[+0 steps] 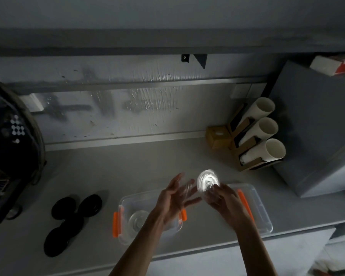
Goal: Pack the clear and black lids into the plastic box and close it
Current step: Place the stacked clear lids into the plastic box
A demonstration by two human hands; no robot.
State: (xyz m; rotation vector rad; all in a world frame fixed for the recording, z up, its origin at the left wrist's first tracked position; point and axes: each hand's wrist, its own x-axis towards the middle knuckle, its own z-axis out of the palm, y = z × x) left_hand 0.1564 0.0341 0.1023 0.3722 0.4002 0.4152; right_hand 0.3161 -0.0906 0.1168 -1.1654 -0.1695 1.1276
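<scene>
Hands: both raised over the plastic box (pixel 126 202), close together, not touching; bare forearms come in from the bottom edge.
Left hand (pixel 174 198): palm turned toward the other hand, fingers (pixel 176 182) straight and spread, thumb stretched out to the right. A faint glassy blur lies against the fingers; I cannot tell whether it is a lid.
Right hand (pixel 221 198): fingers curled, pinching the lower edge of a clear lid (pixel 207 182).
Clear lid: held up on edge just above the right hand, its ribbed round face toward the camera, bright and smeared by motion, just beside the left fingertips.
Plastic box: clear, uncovered, standing on the tabletop (pixel 127 166) near its front edge, under the left wrist; an orange latch (pixel 116 224) sits at its left end and another at the right.
Second clear lid (pixel 137 220): lying flat inside the box, toward the left end.
Box cover (pixel 262 213): clear with an orange strip, flat on the tabletop just right of the box, partly hidden by the right hand and forearm.
Black lids (pixel 74 214): a loose overlapping cluster on the tabletop, left of the box and apart from it.
Paper cups (pixel 264 126): three white stacks lying in a cardboard holder at the back right, well apart from the hands.
</scene>
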